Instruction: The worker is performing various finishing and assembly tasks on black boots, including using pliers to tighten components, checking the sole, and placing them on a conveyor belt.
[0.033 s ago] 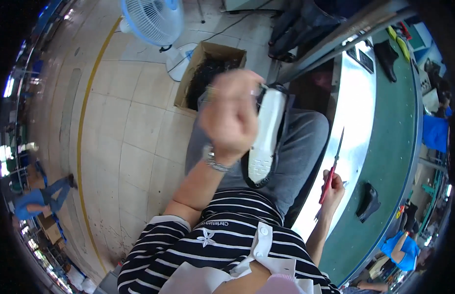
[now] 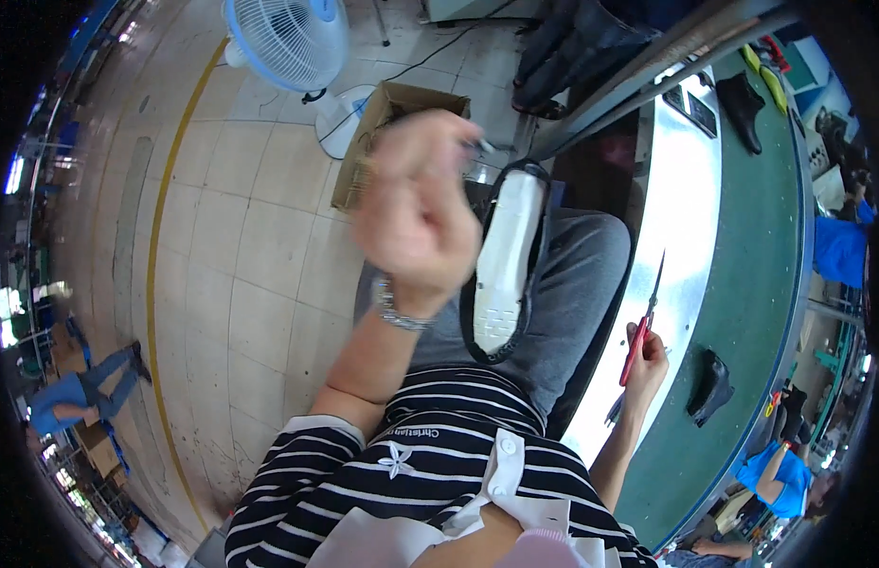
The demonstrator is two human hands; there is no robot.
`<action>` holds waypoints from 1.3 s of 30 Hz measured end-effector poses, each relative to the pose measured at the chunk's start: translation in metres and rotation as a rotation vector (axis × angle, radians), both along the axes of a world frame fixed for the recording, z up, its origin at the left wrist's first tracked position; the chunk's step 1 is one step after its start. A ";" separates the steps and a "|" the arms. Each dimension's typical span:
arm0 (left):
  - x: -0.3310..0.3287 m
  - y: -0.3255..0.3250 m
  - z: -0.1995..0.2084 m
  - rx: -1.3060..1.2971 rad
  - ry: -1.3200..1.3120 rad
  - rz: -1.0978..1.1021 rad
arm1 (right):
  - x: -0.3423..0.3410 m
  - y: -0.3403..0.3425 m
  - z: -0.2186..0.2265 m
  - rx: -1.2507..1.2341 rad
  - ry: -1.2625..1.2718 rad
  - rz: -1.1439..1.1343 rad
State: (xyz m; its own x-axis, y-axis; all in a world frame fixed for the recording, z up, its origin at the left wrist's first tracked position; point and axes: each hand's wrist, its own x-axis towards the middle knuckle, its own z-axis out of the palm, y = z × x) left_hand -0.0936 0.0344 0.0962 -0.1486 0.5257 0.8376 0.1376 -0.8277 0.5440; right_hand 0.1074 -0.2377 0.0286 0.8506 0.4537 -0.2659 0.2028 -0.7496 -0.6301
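Across my lap lies a shoe [image 2: 508,270], bottom side up, with a white insole board and a black rim of upper around it. My left hand [image 2: 416,204] is raised just left of the shoe and blurred. Its fingers are curled together, and a small greyish thing [image 2: 487,146] shows at the fingertips, too blurred to name. Over the right-hand bench, my right hand [image 2: 648,362] is closed around the red handle of a slim tool [image 2: 636,346]. The tool's long, thin dark shaft points forward; its exact kind does not show.
Beyond my left hand stands a cardboard box [image 2: 348,175], beside a blue-and-white fan [image 2: 293,43]. On the right, a green bench top [image 2: 743,284] with a shiny metal strip [image 2: 690,189] carries dark shoes [image 2: 712,388]. A metal bar [image 2: 638,80] crosses above. Other people are around.
My left hand has moved left, farther from the shoe, and the small thing at its fingertips now shows. My right hand keeps its hold on the red-handled tool.
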 end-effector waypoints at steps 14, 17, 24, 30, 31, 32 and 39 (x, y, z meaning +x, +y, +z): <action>-0.051 0.047 -0.117 -0.559 0.736 0.082 | 0.068 0.009 -0.042 -0.073 -0.450 0.061; -0.021 -0.012 -0.080 -0.291 0.641 -0.332 | 0.064 -0.036 -0.054 -0.159 -0.454 0.023; 0.086 -0.058 -0.080 0.034 0.951 -0.740 | 0.031 -0.083 -0.070 -0.444 -0.607 -0.141; 0.133 0.022 -0.062 -0.307 1.126 -0.867 | 0.009 -0.111 -0.072 -0.498 -0.520 -0.248; 0.137 0.037 -0.062 -0.344 1.121 -0.907 | 0.002 -0.110 -0.068 -0.473 -0.476 -0.274; 0.140 0.049 -0.062 -0.382 1.116 -0.943 | -0.003 -0.111 -0.065 -0.447 -0.432 -0.296; 0.163 0.024 -0.072 -0.093 1.207 -0.556 | 0.031 -0.130 -0.058 0.327 0.200 -0.540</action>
